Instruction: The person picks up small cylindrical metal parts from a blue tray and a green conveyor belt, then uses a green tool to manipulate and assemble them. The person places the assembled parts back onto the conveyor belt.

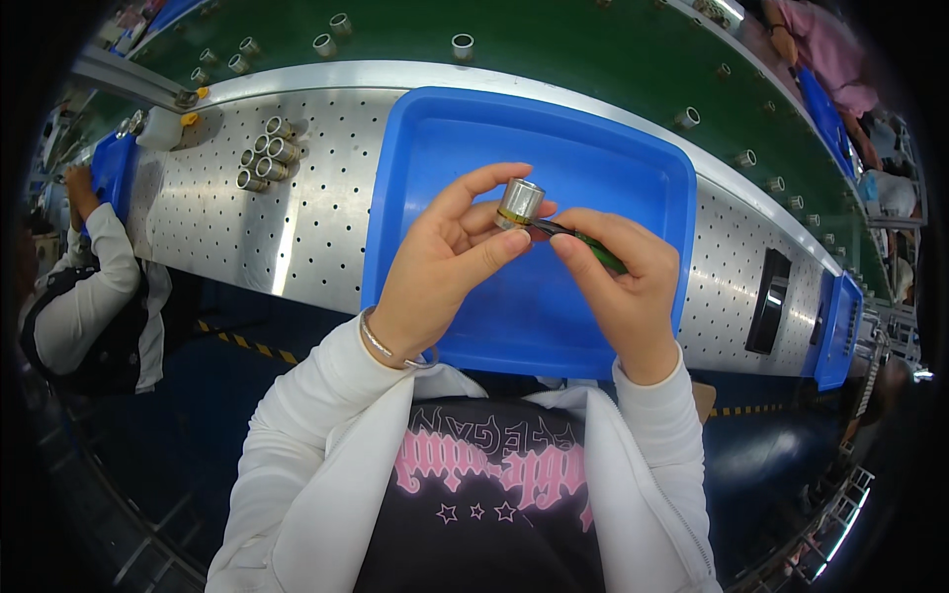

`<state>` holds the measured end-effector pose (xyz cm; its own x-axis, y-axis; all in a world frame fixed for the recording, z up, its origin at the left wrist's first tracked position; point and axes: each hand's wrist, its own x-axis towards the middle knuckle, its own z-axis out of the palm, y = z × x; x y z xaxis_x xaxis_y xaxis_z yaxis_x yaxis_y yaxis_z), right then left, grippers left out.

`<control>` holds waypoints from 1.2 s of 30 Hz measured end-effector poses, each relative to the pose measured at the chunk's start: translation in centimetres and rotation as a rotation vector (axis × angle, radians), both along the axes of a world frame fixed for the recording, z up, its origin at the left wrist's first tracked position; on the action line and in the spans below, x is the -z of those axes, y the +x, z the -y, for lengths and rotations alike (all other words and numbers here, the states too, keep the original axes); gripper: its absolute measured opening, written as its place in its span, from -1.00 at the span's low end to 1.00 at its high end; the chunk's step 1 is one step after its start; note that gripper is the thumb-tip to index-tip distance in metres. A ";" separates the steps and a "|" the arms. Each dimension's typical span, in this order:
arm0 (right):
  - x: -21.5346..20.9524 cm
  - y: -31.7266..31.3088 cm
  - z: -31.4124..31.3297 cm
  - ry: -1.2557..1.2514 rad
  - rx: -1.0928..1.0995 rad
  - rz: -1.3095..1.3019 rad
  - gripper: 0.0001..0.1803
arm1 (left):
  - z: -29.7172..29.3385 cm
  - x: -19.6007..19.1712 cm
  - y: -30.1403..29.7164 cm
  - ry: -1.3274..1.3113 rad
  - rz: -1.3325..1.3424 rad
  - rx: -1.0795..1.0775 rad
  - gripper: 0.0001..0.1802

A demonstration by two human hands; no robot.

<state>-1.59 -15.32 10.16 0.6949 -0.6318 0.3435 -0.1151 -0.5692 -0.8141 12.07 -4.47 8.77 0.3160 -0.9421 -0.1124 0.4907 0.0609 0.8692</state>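
Observation:
My left hand holds up a small shiny metal cylinder between thumb and fingers. A yellowish band runs around the cylinder's lower end. In my right hand is a slim tool with a green handle, its dark tip touching or very close to the banded end. My fingers cover part of the tool, so I cannot tell its exact kind. Both hands are above a blue plastic tray, whose visible floor has nothing on it.
Several metal cylinders stand grouped on the perforated metal bench at left. Beyond runs a green conveyor belt with scattered cylinders. A black holder-like object lies at right. Another person works at far left beside a blue tray.

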 end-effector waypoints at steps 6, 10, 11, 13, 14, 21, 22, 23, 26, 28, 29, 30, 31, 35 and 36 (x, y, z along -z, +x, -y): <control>0.1 -0.2 0.1 -0.017 -0.002 -0.010 -0.90 | -0.1 -0.3 -0.1 0.003 -0.055 0.002 -0.47; -0.2 -0.7 0.1 0.085 0.013 -0.035 -0.87 | -0.1 -0.3 0.0 0.021 -0.048 0.012 -0.47; -0.8 -1.0 0.2 0.160 0.011 -0.090 -0.86 | -0.1 -0.4 0.0 0.032 -0.035 0.019 -0.47; -1.2 -1.1 0.2 0.303 -0.018 -0.125 -0.85 | -0.2 -0.6 0.1 0.058 0.014 0.061 -0.44; -1.3 -0.9 0.2 0.370 -0.046 -0.104 -0.84 | -0.5 -0.7 0.2 0.074 0.051 0.097 -0.42; -1.2 1.4 4.7 0.428 -0.072 -0.036 -0.86 | -0.5 -1.3 1.3 0.040 0.438 0.087 -0.29; -1.0 1.9 6.8 0.304 -0.012 -0.061 -0.84 | -0.2 -1.3 1.6 0.028 0.591 0.042 -0.29; -0.4 2.3 8.9 0.146 0.052 -0.069 -0.84 | -0.1 -2.0 2.1 0.072 0.700 0.059 -0.42; 1.3 4.1 14.3 -0.066 0.219 -0.246 -0.82 | -0.5 -2.1 3.9 0.248 0.824 0.250 -0.63; 2.8 4.7 17.0 -0.147 0.296 -0.367 -0.81 | -0.7 -2.2 4.1 0.305 0.670 0.265 -0.75; 3.7 5.0 17.8 -0.197 0.317 -0.427 -0.81 | -0.9 -2.3 4.1 0.324 0.544 0.238 -0.80; 4.6 5.2 18.6 -0.249 0.340 -0.488 -0.81 | -0.8 -1.8 4.1 0.167 0.751 0.123 -0.81; 4.6 5.9 18.5 -0.301 0.360 -0.550 -0.81 | -0.6 -0.8 4.2 0.009 0.950 0.003 -0.82; 3.6 6.7 16.8 -0.234 0.425 -0.490 -0.82 | -2.0 -0.6 5.8 0.194 0.778 0.167 -0.85; 3.1 7.4 16.5 -0.178 0.366 -0.458 -0.81 | -1.7 -0.1 6.0 0.108 0.786 0.039 -0.85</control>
<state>5.85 -31.78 7.07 0.5459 -0.8177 0.1828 -0.6447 -0.5492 -0.5317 18.04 -2.73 8.90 0.3078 -0.9507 0.0389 -0.2694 -0.0479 0.9618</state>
